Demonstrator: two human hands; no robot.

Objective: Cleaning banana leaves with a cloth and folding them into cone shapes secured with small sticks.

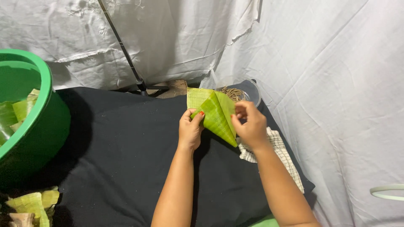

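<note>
While our left hand [190, 131] pinches the near edge of the folded banana leaf [215, 113] between thumb and fingers, our right hand [251, 126] closes its fingertips on the opposite flap, so the leaf is held up as a cone, point down, just above the black cloth [118, 147] that covers the counter. Behind the leaf sits a clear bowl of thin sticks [240, 93], and a checked towel [273, 147] lies under our right wrist. A green basin [40, 126] with more leaf pieces stands well to the left.

We judge the main risk to be the leaf splitting along its ribs if we crease it too hard. If either pinch loosens, the overlap could spring open and the cone would lose its shape. A careless reach could also knock the bowl.
</note>
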